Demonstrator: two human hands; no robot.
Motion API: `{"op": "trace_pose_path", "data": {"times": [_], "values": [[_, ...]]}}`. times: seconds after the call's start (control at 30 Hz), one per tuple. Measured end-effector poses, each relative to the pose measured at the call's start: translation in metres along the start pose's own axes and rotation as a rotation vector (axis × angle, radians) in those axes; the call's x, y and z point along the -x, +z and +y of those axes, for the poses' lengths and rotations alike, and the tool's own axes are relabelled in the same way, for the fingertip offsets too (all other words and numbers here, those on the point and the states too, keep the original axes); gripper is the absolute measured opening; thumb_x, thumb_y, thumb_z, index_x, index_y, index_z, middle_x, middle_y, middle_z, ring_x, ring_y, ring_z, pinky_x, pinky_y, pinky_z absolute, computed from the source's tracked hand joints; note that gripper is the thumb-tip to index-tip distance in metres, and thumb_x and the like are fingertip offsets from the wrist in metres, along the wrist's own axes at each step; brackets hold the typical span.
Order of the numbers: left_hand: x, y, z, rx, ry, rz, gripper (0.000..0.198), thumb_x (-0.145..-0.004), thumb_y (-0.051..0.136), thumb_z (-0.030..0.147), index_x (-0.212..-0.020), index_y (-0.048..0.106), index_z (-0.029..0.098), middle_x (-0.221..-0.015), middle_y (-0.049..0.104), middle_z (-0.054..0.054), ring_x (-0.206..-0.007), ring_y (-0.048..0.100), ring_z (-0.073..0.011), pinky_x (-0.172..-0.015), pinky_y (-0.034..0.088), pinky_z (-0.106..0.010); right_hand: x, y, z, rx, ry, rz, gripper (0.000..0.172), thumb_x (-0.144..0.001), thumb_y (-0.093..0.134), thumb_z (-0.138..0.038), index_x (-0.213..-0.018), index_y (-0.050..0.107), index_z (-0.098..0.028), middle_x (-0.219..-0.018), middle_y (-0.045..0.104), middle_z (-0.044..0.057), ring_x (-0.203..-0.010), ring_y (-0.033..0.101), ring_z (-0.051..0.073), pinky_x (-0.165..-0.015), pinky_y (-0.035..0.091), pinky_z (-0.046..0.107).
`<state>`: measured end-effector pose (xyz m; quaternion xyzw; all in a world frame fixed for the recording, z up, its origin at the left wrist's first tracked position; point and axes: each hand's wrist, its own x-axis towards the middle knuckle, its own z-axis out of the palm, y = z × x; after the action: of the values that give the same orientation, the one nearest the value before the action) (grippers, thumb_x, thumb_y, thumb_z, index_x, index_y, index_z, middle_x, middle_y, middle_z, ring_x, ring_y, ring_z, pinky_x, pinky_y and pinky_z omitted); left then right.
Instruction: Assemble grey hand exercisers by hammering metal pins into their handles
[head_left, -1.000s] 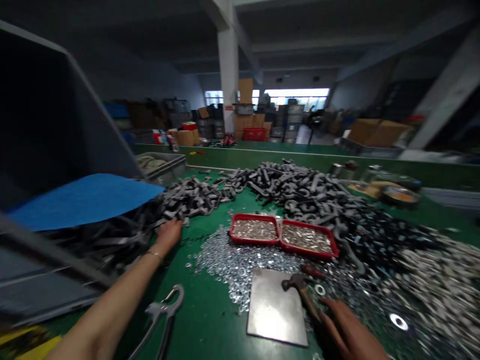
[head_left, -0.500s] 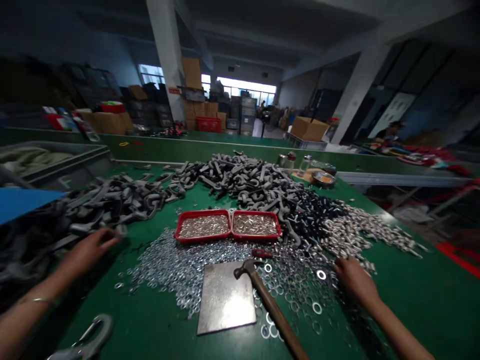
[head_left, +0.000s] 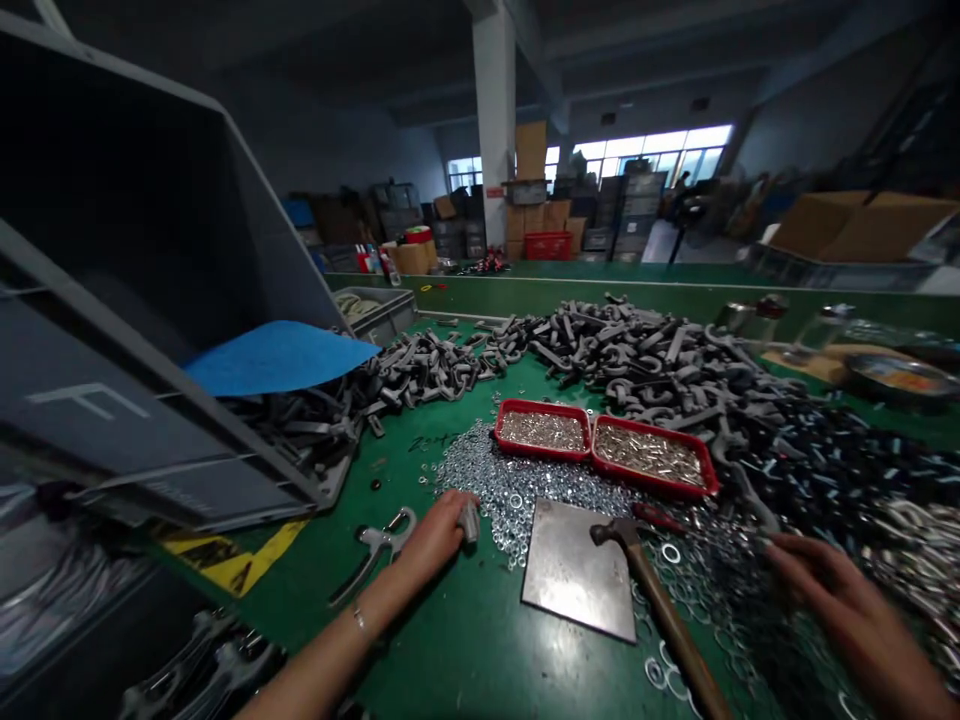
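My left hand (head_left: 439, 530) is closed around a grey metal casting (head_left: 469, 521), just left of a flat steel plate (head_left: 577, 568). Left of this hand lies a snap hook (head_left: 386, 540) with a shiny gate. My right hand (head_left: 832, 590) is blurred, its fingers drawn together over the loose washers at the right; what they hold, if anything, is hidden. Resting partly on the plate is a claw hammer (head_left: 660, 595). Small nuts (head_left: 457, 465) are spread behind the plate, and flat ring washers (head_left: 670, 553) lie around the hammer.
Two red trays (head_left: 541, 453) of small metal pins stand mid-table. Behind them rises a heap of grey castings (head_left: 652, 350). Dark screws (head_left: 810, 450) and silvery pins (head_left: 915, 540) cover the right. A tilted grey crate (head_left: 172, 440) with a blue sheet (head_left: 285, 357) stands at left.
The view has swung to the left. My left hand has come from the left-hand castings to beside the plate, with a casting in it. My right hand has shifted from the silvery pins toward the washers.
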<state>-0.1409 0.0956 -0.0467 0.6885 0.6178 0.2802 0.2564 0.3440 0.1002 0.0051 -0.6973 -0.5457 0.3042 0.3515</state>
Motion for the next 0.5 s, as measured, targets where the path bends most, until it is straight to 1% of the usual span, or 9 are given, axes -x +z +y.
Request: {"op": "trace_pose_path", "data": {"times": [0.03,0.07,0.1,0.17,0.2,0.27,0.37,0.43,0.5], "values": [[-0.004,0.006,0.0,-0.055,0.006,0.01,0.018,-0.083,0.055,0.017,-0.099,0.062,0.018,-0.106,0.062,-0.008,-0.097,0.06,-0.0228,-0.091,0.047,-0.038,0.016,0.025,-0.022,-0.165,0.013,-0.108,0.04,-0.083,0.06,-0.057,-0.105,0.06,-0.024,-0.089,0.069,0.011,-0.074,0.065,0.024,-0.068,0.053,0.039],[-0.008,0.01,0.001,-0.083,0.002,0.015,0.021,-0.082,0.051,0.013,-0.099,0.062,0.018,-0.107,0.061,-0.009,-0.097,0.06,-0.023,-0.092,0.046,-0.038,0.032,0.049,-0.04,-0.306,0.017,-0.237,0.04,-0.082,0.063,-0.056,-0.105,0.058,-0.024,-0.082,0.066,0.005,-0.069,0.063,0.021,-0.066,0.052,0.036],[-0.011,0.012,0.002,-0.112,-0.001,0.015,0.022,-0.082,0.047,0.011,-0.098,0.062,0.017,-0.105,0.061,-0.009,-0.094,0.06,-0.0228,-0.091,0.046,-0.038,0.046,0.071,-0.054,-0.425,0.03,-0.329,0.04,-0.082,0.065,-0.056,-0.104,0.058,-0.023,-0.073,0.062,0.0,-0.064,0.06,0.019,-0.06,0.05,0.033],[-0.016,0.011,0.003,-0.138,-0.008,0.014,0.022,-0.083,0.042,0.009,-0.092,0.061,0.017,-0.097,0.062,-0.009,-0.088,0.06,-0.0227,-0.087,0.046,-0.036,0.067,0.108,-0.069,-0.581,0.04,-0.473,0.039,-0.082,0.068,-0.055,-0.099,0.057,-0.022,-0.069,0.058,-0.004,-0.056,0.056,0.014,-0.054,0.045,0.027],[-0.017,0.009,0.003,-0.144,-0.012,0.015,0.022,-0.083,0.041,0.008,-0.09,0.06,0.017,-0.094,0.062,-0.008,-0.086,0.06,-0.0228,-0.086,0.046,-0.036,0.073,0.121,-0.07,-0.626,0.048,-0.532,0.039,-0.081,0.07,-0.054,-0.098,0.058,-0.021,-0.069,0.058,-0.004,-0.055,0.055,0.013,-0.053,0.044,0.026],[-0.017,0.003,0.003,-0.144,-0.023,0.027,0.021,-0.082,0.043,0.008,-0.087,0.06,0.018,-0.092,0.063,-0.009,-0.085,0.061,-0.0233,-0.085,0.046,-0.036,0.08,0.137,-0.067,-0.698,0.07,-0.593,0.037,-0.083,0.072,-0.051,-0.099,0.059,-0.02,-0.07,0.06,-0.004,-0.055,0.055,0.011,-0.055,0.043,0.024],[-0.007,-0.002,0.006,-0.126,-0.038,0.052,0.017,-0.082,0.047,0.011,-0.089,0.06,0.018,-0.096,0.065,-0.01,-0.088,0.064,-0.0239,-0.085,0.047,-0.036,0.081,0.147,-0.057,-0.838,0.135,-0.589,0.032,-0.087,0.069,-0.047,-0.102,0.061,-0.02,-0.069,0.058,-0.004,-0.057,0.053,0.01,-0.057,0.041,0.024],[0.007,0.004,0.018,0.039,-0.108,0.048,0.015,-0.087,0.047,0.02,-0.096,0.059,0.016,-0.088,0.067,-0.009,-0.08,0.066,-0.023,-0.078,0.05,-0.035,0.083,0.149,-0.054,-0.934,0.171,-0.585,0.027,-0.089,0.068,-0.045,-0.097,0.061,-0.02,-0.064,0.051,-0.006,-0.054,0.046,0.009,-0.054,0.039,0.023],[0.025,0.019,0.039,0.366,-0.209,-0.013,0.023,-0.091,0.049,0.033,-0.103,0.057,0.015,-0.075,0.068,-0.006,-0.069,0.067,-0.0218,-0.07,0.052,-0.034,0.087,0.15,-0.055,-0.969,0.185,-0.611,0.024,-0.09,0.067,-0.042,-0.09,0.059,-0.02,-0.062,0.045,-0.007,-0.052,0.04,0.008,-0.051,0.036,0.021]]}}
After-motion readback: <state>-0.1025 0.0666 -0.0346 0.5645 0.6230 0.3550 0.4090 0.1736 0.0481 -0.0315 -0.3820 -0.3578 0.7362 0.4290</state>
